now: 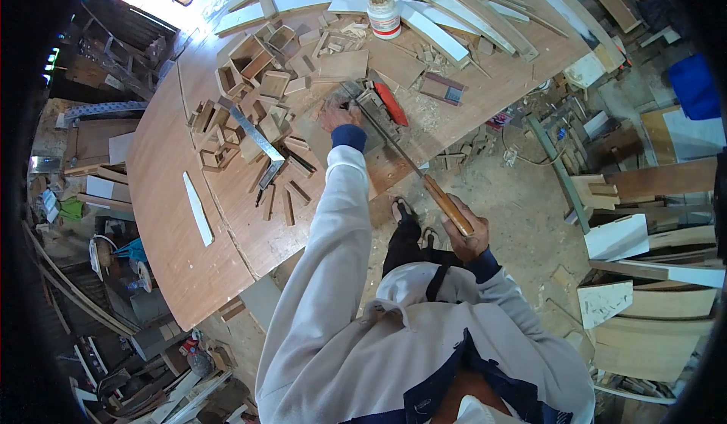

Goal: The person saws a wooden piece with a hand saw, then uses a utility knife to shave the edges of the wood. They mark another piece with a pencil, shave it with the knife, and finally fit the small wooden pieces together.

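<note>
My right hand (467, 229) is wrapped round the wooden handle of a long, straight tool (443, 201), which looks like a saw seen edge-on. Its narrow metal blade slants up and left to a small wooden block jig (372, 106) on the table. Beside that jig, my left hand (341, 115) is closed with its fingers bent near the blade's far end; whatever it grips is hidden. A red object (391, 104) lies against the jig's right side. Left of my left hand are several small wooden frames (274, 83) and a metal try square (254, 132).
The round-edged wooden table (163, 219) carries sawdust, offcuts, a white glue tub (384, 19) with sticks in it, and a white strip (198, 208). Curved boards (469, 15) lie along its far side. Stacked boards (659, 303) stand at right; scraps litter the floor.
</note>
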Demonstrator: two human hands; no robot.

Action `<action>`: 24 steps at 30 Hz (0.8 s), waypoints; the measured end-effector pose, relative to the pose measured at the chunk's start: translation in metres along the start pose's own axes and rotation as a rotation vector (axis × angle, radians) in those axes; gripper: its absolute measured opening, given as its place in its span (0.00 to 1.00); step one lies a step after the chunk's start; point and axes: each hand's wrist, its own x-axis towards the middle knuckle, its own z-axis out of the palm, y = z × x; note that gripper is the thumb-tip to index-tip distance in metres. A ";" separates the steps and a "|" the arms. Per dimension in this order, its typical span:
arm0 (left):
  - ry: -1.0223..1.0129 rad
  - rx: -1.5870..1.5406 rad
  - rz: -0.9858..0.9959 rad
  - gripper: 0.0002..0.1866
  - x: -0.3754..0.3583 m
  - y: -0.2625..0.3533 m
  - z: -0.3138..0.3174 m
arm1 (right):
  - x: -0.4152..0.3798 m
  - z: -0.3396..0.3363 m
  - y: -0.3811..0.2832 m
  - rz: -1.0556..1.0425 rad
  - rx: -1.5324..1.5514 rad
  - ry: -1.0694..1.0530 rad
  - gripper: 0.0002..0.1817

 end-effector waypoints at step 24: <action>-0.045 -0.020 -0.115 0.16 0.002 -0.008 0.011 | 0.007 -0.002 0.003 -0.079 -0.064 -0.007 0.22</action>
